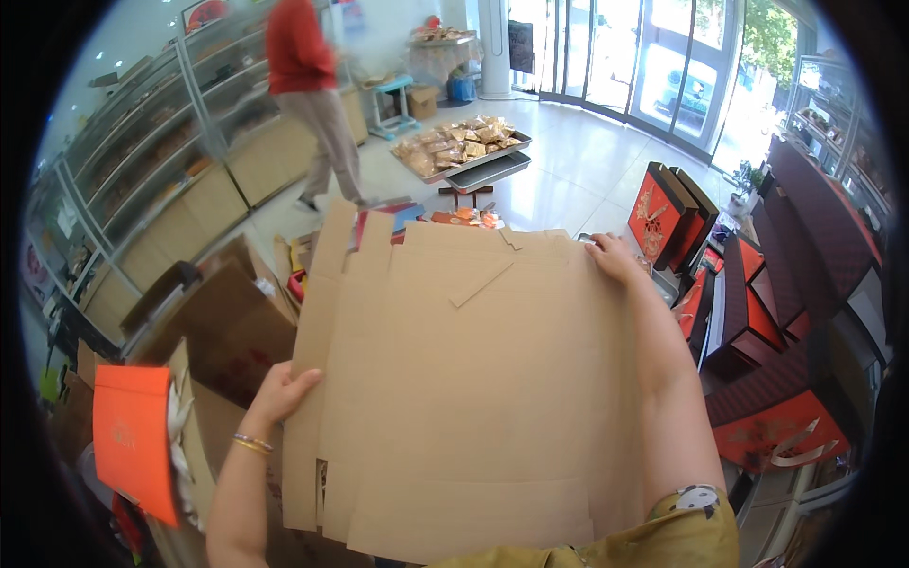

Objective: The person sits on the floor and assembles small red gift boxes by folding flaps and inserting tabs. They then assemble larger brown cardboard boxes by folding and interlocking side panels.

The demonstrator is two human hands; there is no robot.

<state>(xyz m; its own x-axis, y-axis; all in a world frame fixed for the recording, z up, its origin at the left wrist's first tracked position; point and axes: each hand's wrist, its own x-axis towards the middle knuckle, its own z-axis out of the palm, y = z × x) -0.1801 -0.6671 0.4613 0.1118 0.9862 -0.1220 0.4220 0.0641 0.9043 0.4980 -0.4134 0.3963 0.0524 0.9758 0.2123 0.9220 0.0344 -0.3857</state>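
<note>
A large flat sheet of brown cardboard (473, 379), with creases, slots and narrow flaps along its edges, is spread in front of my body. My left hand (284, 391) grips its left edge, thumb on top and fingers out of sight underneath. At the far right corner, my right hand (615, 258) is closed around the border of the same sheet. A small angled cut and a short slanting line show near the far edge. Whatever lies directly below the sheet is hidden.
Brown cardboard boxes (213, 322) and an orange box (133, 440) stand at left. Red and dark gift boxes (757, 312) crowd the right. Beyond, metal trays hold wrapped packets (464, 144). A person in red (303, 76) walks past shelves (142, 142). Glass doors (644, 71) are at the back.
</note>
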